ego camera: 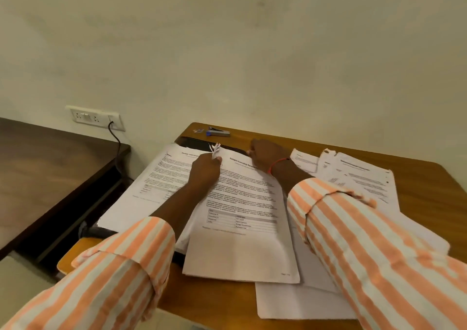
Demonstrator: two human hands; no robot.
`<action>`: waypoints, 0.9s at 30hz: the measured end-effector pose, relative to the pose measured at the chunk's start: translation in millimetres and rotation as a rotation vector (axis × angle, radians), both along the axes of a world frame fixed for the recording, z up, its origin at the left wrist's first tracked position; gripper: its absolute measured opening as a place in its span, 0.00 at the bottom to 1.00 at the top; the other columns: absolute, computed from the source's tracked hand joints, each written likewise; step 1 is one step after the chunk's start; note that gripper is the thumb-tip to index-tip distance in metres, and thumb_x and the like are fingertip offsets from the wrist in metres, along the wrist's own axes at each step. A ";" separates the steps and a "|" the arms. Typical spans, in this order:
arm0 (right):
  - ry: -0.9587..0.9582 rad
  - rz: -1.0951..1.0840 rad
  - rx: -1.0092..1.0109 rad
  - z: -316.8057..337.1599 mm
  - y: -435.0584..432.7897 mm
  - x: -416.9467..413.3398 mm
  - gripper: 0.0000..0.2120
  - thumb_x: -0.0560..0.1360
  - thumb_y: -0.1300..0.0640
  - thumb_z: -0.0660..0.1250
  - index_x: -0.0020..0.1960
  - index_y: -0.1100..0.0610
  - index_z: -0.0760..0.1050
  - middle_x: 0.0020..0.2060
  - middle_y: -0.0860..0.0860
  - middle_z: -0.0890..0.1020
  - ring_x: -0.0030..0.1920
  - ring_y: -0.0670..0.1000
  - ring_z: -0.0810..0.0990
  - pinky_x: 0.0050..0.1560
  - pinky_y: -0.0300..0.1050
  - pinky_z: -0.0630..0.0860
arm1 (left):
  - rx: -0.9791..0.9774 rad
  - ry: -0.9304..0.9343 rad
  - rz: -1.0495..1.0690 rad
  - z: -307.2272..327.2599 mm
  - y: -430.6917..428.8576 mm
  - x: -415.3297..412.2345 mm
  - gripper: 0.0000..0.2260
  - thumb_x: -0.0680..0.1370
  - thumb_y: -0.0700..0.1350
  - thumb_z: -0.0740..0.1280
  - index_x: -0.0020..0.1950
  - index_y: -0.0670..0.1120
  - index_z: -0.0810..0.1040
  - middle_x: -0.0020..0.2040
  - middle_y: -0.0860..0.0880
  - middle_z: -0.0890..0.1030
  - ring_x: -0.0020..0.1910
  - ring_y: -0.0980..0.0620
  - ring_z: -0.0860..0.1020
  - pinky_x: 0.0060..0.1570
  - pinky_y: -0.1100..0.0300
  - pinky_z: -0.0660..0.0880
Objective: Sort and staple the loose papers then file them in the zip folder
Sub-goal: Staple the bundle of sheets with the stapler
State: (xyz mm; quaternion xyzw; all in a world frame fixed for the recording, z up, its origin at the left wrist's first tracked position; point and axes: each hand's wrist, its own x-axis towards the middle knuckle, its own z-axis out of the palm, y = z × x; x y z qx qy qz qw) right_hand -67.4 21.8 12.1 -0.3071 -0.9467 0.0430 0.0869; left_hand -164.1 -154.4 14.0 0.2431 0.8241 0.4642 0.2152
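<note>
The left hand is pinching, with closed fingers, the crumpled corner of the paper stack just in front of the stapler. The right hand is lying beside it, its grip hidden. With the stapler lying idle and the zip folder under the stack, stapling and filing are probably remaining.

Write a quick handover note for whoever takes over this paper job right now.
Left hand pinches the crumpled top corner of the centre stack; right hand grips its top edge. Stapler lies untouched at the far edge of the table. More loose papers lie right. A dark folder sits under the sheets. Nothing filed yet. Left: staple the sets, file them.
</note>
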 end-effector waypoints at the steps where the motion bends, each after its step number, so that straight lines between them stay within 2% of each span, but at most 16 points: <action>1: 0.000 0.003 0.003 -2.2 2.4 -6.5 0.12 0.83 0.48 0.57 0.59 0.54 0.72 0.55 0.55 0.79 0.53 0.58 0.78 0.50 0.51 0.75 | 0.013 -0.009 0.000 -2.2 -1.4 -1.4 0.17 0.85 0.50 0.60 0.68 0.41 0.76 0.58 0.44 0.81 0.56 0.47 0.80 0.61 0.51 0.76; 4: 0.006 0.016 0.053 -11.7 14.9 -41.7 0.13 0.83 0.48 0.57 0.60 0.54 0.73 0.55 0.55 0.80 0.54 0.59 0.79 0.53 0.52 0.77 | 0.029 -0.055 0.030 -17.0 -3.5 -8.0 0.17 0.85 0.51 0.60 0.69 0.42 0.74 0.52 0.47 0.81 0.49 0.50 0.81 0.53 0.53 0.79; 6: 0.012 0.035 0.064 -18.2 21.1 -67.5 0.12 0.83 0.49 0.58 0.61 0.54 0.74 0.57 0.56 0.80 0.55 0.59 0.79 0.54 0.52 0.76 | -0.008 -0.038 0.027 -28.2 -8.1 -6.4 0.18 0.85 0.53 0.59 0.69 0.44 0.75 0.53 0.49 0.82 0.48 0.52 0.80 0.51 0.54 0.80; 9: 0.051 0.046 0.068 -24.5 38.4 -109.2 0.15 0.83 0.49 0.58 0.65 0.56 0.72 0.60 0.58 0.77 0.57 0.60 0.78 0.57 0.53 0.75 | -0.062 0.085 0.004 -41.3 -3.7 -10.0 0.20 0.85 0.55 0.57 0.70 0.46 0.74 0.60 0.48 0.81 0.54 0.52 0.78 0.59 0.52 0.76; 12: 0.081 0.038 0.001 -28.5 54.2 -144.0 0.18 0.82 0.49 0.61 0.68 0.56 0.70 0.62 0.58 0.73 0.60 0.60 0.75 0.61 0.55 0.74 | -0.047 0.042 0.018 -47.8 0.0 -18.6 0.20 0.84 0.58 0.58 0.67 0.46 0.76 0.55 0.48 0.82 0.53 0.50 0.80 0.60 0.47 0.78; 15: 0.030 0.047 -0.065 -35.4 66.4 -170.1 0.20 0.82 0.50 0.62 0.70 0.58 0.69 0.65 0.58 0.72 0.65 0.60 0.73 0.65 0.55 0.72 | -0.065 0.034 0.037 -56.0 2.0 -21.9 0.22 0.83 0.60 0.57 0.68 0.47 0.75 0.58 0.48 0.81 0.55 0.49 0.80 0.60 0.47 0.77; 19: 0.002 0.076 -0.058 -46.0 74.5 -195.2 0.19 0.82 0.50 0.62 0.69 0.58 0.70 0.65 0.59 0.74 0.65 0.59 0.73 0.64 0.53 0.71 | -0.080 0.027 0.038 -63.6 5.1 -26.2 0.23 0.83 0.62 0.57 0.69 0.48 0.75 0.61 0.47 0.81 0.57 0.47 0.80 0.61 0.46 0.78; 23: -0.019 0.062 0.010 -50.9 74.9 -210.3 0.20 0.83 0.50 0.60 0.72 0.57 0.69 0.67 0.58 0.73 0.66 0.59 0.72 0.66 0.54 0.70 | -0.090 0.044 0.037 -64.3 6.1 -28.2 0.22 0.84 0.60 0.57 0.67 0.46 0.75 0.57 0.47 0.81 0.54 0.49 0.80 0.58 0.50 0.78; 27: 0.038 0.089 -0.116 -47.0 81.4 -202.1 0.15 0.82 0.56 0.62 0.67 0.60 0.70 0.61 0.58 0.73 0.60 0.59 0.75 0.60 0.52 0.72 | -0.063 0.024 0.008 -66.0 4.7 -27.9 0.22 0.84 0.60 0.56 0.69 0.47 0.74 0.57 0.49 0.81 0.53 0.50 0.81 0.57 0.49 0.79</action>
